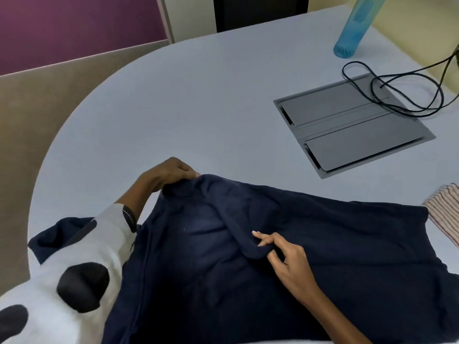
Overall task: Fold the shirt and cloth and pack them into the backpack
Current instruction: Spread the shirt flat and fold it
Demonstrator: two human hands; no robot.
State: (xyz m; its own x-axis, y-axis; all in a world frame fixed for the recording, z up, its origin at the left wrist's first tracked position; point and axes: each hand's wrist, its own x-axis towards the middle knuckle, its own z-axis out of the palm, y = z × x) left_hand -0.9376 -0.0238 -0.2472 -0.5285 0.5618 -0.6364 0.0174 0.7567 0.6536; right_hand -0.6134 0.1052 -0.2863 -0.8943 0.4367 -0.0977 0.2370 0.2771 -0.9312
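A dark navy shirt lies spread over the near part of the pale round table. My left hand grips the shirt's far left edge, fingers curled over the bunched fabric. My right hand pinches a raised fold near the shirt's middle between thumb and fingers. A striped cloth, cream with thin dark lines, lies at the right edge beside the shirt. No backpack is in view.
A grey cable hatch is set into the table at the right, with a black cable looped over it. A blue bottle stands at the far right. My left sleeve is white with black patches.
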